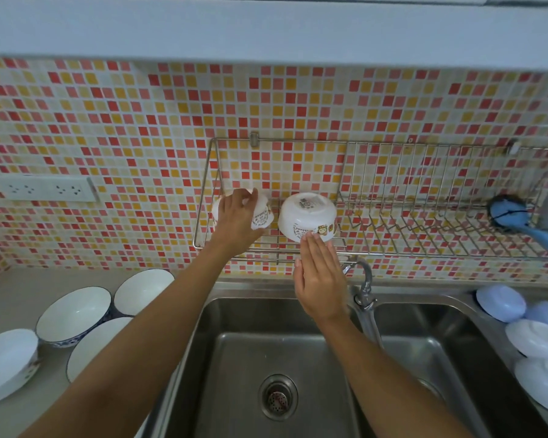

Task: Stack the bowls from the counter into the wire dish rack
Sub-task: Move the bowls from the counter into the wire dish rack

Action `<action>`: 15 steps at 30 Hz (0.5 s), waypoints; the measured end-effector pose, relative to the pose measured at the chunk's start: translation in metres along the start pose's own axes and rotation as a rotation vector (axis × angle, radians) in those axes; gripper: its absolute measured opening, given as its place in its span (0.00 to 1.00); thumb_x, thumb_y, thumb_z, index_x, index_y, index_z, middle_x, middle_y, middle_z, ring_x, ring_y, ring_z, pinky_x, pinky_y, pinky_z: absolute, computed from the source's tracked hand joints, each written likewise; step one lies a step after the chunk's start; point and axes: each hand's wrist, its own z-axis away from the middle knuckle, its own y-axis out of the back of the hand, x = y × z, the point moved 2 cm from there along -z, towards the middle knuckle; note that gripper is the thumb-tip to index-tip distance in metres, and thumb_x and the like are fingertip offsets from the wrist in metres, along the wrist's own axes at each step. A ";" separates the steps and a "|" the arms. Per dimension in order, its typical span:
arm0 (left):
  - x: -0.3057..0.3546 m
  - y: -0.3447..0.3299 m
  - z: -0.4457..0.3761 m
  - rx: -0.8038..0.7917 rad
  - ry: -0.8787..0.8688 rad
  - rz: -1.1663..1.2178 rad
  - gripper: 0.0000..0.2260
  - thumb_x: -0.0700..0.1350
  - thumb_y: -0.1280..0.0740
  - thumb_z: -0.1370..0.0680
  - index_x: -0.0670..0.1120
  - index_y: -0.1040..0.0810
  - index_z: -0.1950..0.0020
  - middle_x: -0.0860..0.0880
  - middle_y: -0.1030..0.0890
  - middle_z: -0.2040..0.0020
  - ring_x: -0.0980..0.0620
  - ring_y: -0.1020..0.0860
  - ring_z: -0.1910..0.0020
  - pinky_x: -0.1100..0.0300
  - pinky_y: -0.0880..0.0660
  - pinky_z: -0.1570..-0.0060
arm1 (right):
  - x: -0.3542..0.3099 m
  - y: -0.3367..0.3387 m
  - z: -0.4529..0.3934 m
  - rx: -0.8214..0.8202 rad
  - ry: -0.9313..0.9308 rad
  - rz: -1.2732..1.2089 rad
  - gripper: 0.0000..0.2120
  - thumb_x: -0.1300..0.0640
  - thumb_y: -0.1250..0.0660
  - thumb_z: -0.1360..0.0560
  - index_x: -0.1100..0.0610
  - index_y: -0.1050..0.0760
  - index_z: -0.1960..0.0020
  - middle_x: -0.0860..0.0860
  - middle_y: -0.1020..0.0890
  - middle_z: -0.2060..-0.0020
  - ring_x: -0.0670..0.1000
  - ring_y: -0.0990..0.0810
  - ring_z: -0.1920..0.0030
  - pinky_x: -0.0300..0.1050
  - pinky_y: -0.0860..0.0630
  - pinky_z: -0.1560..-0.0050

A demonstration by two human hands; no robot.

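The wire dish rack [393, 248] hangs on the tiled wall above the sink. Two white printed bowls sit upside down on its left end. My left hand [236, 216] is shut around the left bowl [261, 214], covering most of it. The right bowl [307, 216] rests free on the rack. My right hand [320, 279] is flat with fingers straight, its fingertips just touching that bowl's lower rim. On the counter at the left stand several upright bowls: two blue-rimmed ones [73, 314], [143, 290], another [98, 346] behind my left arm, and a white printed one [7, 365].
A double steel sink [234, 368] lies below, with a tap [366, 292] between the basins. A blue dish brush [513, 216] lies at the rack's right end. Pale blue and white lids or plates [532, 336] are piled at the right. A wall socket [45, 188] is at the left.
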 end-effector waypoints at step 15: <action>0.000 -0.010 -0.008 -0.194 0.025 -0.009 0.39 0.48 0.26 0.30 0.41 0.41 0.25 0.39 0.38 0.31 0.39 0.38 0.32 0.48 0.39 0.29 | -0.002 0.002 0.000 -0.024 -0.017 0.004 0.19 0.56 0.39 0.21 0.64 0.26 0.33 0.59 0.23 0.36 0.56 0.27 0.31 0.53 0.37 0.27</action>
